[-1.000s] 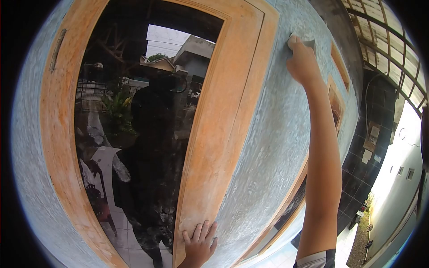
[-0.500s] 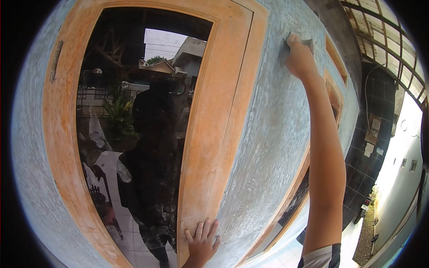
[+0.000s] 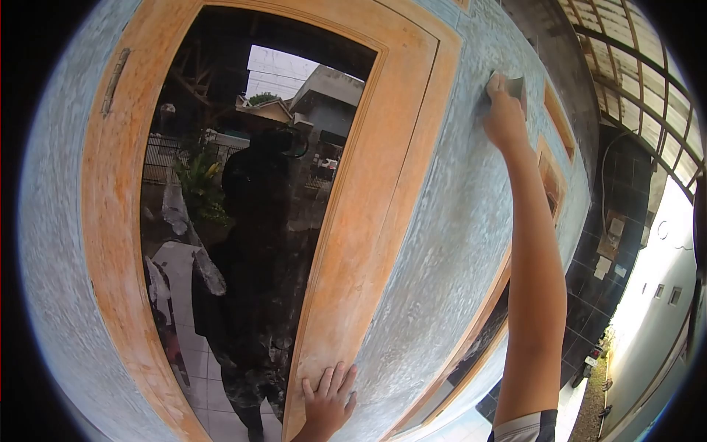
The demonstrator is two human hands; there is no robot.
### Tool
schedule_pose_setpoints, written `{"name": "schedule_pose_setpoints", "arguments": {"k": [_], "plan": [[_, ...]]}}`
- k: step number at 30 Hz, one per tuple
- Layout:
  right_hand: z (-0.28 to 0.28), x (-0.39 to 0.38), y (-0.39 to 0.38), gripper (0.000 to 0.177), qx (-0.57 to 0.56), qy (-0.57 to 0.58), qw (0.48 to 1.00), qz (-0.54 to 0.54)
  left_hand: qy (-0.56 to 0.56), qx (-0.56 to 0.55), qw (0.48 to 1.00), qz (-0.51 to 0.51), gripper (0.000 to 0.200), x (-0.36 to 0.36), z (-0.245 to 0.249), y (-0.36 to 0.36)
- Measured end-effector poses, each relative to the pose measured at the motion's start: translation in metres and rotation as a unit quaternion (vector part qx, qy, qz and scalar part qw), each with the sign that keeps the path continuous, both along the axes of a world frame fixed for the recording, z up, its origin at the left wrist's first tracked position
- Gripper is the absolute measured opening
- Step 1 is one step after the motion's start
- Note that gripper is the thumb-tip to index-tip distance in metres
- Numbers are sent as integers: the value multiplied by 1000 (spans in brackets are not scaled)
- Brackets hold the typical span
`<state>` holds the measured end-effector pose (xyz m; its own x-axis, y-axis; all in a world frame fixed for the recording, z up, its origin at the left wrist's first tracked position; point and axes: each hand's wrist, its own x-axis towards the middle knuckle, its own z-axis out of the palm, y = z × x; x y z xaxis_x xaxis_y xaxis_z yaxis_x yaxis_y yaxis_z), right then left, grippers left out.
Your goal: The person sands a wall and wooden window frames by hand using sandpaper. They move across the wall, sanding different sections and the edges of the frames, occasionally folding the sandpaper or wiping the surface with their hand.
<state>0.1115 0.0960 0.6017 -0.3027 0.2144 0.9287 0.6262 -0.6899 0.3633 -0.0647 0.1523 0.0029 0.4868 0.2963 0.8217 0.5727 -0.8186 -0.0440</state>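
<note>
My right hand is raised high, its fingers wrapped round a dark grey sheet that looks like sandpaper. The sheet is pressed against the patchy blue-grey wall, right of the door's upper corner. Low down, my left hand lies flat with spread fingers on the orange wooden door and holds nothing. Dark glass fills the middle of the door and reflects a standing person. My fingers hide part of the grey sheet.
A metal hinge sits on the door's left side. Beyond my right arm are wood-framed openings, a black tiled wall and a white wall. A roof on curved metal bars hangs above.
The view has shifted, so door and wall appear farther right and lower. My right hand has slid a little down the wall with the sandpaper. My left hand stays on the door.
</note>
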Motion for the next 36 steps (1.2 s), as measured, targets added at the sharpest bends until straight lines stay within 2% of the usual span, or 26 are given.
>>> {"name": "schedule_pose_setpoints", "arguments": {"k": [2,4,5,7,8,9,11,14,15,17,18,19,22,23,25,26,28,29,31,35,36], "plan": [[-1,8,-4,59,26,40,998,34,9,-14,1000,-3,67,-4,2,-1],[5,-15,-9,61,-27,118,992,42,7,-12,1000,-5,68,-5,2,0],[-2,-23,-6,61,-31,114,992,40,4,-11,1000,-9,68,-5,1,-1],[-21,-33,-1,64,-56,18,998,23,1,-10,1000,-13,68,-6,-2,-1],[-10,-10,4,65,-40,-88,995,-15,3,-4,1000,-16,68,-5,-1,0],[3,-9,4,65,-39,-90,995,-16,0,-3,1000,-16,68,-1,1,1],[5,-6,1,64,2,75,996,36,5,-8,1000,-14,68,-5,-1,0],[6,-27,-7,64,-44,133,990,-12,2,6,1000,-6,69,-6,-1,0],[-3,-33,-5,64,-43,132,990,-15,0,7,1000,-9,69,-5,-1,0],[-26,-37,-1,65,-46,47,997,-37,4,0,1000,-17,69,-6,-2,1],[-24,-36,-1,65,-66,24,994,-88,0,3,1000,-18,69,-3,-1,1],[-14,-32,0,65,-64,21,994,-87,-2,2,1000,-16,68,-2,0,1],[0,-20,-8,65,-17,139,988,63,15,5,1000,-7,68,-6,-3,-1],[0,-27,-11,65,-17,142,988,63,13,9,1000,1,68,-4,-2,0],[-2,-41,-11,67,-62,150,987,-6,12,13,1000,3,68,-3,-3,1],[-8,-41,-9,67,-64,149,987,-7,9,19,1000,6,67,-3,-4,1],[-23,-39,-6,66,-75,8,996,-57,6,17,1000,5,67,-1,-7,-1],[-15,-30,-4,66,-71,7,996,-53,6,17,1000,5,67,0,-6,1],[-3,-1,-1,64,-33,23,996,85,7,20,1000,9,67,-1,-5,2],[-16,-9,-1,63,-7,-2,998,56,16,11,1000,10,68,-4,-2,-1],[-33,-20,-5,61,-26,-4,1000,6,16,8,1000,18,68,-7,-2,-2]]}}
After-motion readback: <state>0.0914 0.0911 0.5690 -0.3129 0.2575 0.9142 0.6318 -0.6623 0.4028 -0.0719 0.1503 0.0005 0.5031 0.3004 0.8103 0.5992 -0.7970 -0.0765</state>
